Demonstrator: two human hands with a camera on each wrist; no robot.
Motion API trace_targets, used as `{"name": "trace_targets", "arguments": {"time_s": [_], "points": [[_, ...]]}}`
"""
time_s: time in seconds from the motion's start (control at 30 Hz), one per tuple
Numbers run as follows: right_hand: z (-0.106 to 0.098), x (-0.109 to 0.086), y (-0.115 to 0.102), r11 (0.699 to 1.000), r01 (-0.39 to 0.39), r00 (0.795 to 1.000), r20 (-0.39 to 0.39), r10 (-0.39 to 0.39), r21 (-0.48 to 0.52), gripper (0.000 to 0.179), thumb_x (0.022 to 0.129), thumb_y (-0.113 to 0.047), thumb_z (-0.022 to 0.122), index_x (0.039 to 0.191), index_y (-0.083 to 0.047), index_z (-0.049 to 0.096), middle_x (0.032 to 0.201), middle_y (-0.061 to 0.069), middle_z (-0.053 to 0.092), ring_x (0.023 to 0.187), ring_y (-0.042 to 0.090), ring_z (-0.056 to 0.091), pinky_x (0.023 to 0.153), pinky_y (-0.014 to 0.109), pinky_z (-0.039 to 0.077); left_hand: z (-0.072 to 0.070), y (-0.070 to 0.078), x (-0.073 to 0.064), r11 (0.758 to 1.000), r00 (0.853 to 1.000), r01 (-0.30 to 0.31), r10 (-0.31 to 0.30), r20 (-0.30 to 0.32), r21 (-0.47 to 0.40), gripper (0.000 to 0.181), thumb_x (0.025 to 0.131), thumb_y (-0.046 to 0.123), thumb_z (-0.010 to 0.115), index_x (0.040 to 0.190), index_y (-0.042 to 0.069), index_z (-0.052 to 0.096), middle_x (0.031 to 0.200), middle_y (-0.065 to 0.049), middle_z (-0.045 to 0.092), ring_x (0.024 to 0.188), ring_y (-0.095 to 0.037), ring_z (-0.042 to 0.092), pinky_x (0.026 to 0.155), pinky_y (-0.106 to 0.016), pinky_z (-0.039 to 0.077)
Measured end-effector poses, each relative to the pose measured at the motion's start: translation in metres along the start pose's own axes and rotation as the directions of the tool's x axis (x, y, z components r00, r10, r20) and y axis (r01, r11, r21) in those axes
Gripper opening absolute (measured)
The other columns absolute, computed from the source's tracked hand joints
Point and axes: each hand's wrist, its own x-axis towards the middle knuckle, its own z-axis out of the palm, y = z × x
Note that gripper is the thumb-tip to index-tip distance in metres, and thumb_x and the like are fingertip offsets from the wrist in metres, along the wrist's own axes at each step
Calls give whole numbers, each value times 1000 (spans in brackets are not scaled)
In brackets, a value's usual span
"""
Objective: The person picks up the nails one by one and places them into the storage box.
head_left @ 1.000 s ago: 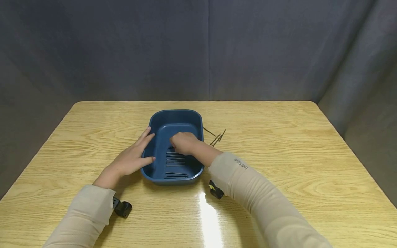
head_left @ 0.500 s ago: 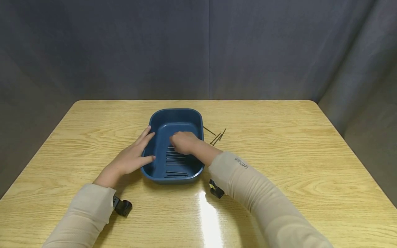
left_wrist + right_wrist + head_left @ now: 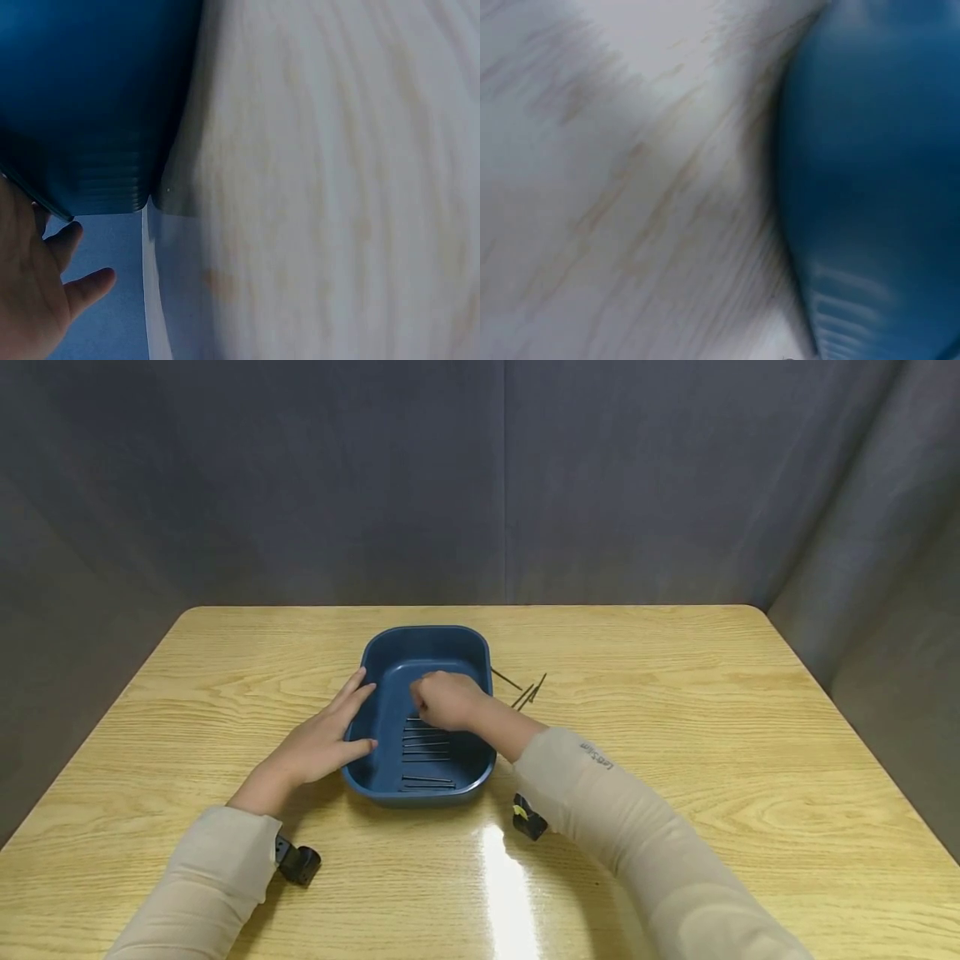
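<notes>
In the head view, a deep blue tub (image 3: 391, 685) with rounded corners stands on the table. Several dark nails (image 3: 426, 755) lie crosswise in a row on its floor. My left hand (image 3: 318, 747) rests at the tub's left side with fingers spread, fingertips at the rim and thumb reaching over the inside. In the left wrist view, the fingers (image 3: 88, 291) show beside the tub's wall. My right hand (image 3: 447, 701) is inside the tub, fingers curled downward over the far end of the nail row. Its fingertips are hidden, and I cannot tell whether they pinch a nail.
Several loose nails (image 3: 534, 689) lie on the wooden table (image 3: 697, 735), close to the tub's right side, partly behind my right wrist. A black wrist camera (image 3: 297, 865) sits under each sleeve cuff. Grey curtains (image 3: 480, 485) hang behind the table.
My right hand has risen slightly and its forearm has shifted a little to the right, covering more of the loose nails. The left hand, tub and nail row stay as they were.
</notes>
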Motion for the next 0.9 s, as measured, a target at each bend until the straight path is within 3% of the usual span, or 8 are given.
{"name": "trace_targets", "arguments": {"time_s": [0.4,0.9], "points": [[-7,-22,6,994,-2,994,-111,14,106,8,80,-10,54,85,-9,59,81,-1,53,69,11,45,59,23,38,0,0,1,1000,1000,8,-8,-6,-2,73,81,32,51,140,16,11,143,9,-9,123,-35,23,82,-55,33],[-13,-48,14,981,7,981,-189,30,196,8,82,-12,55,87,-8,59,82,0,55,71,11,50,64,25,41,1,1,0,1000,1000,12,-12,-10,7,73,81,33,51,140,16,10,143,9,-10,123,-34,23,80,-55,34]]}}
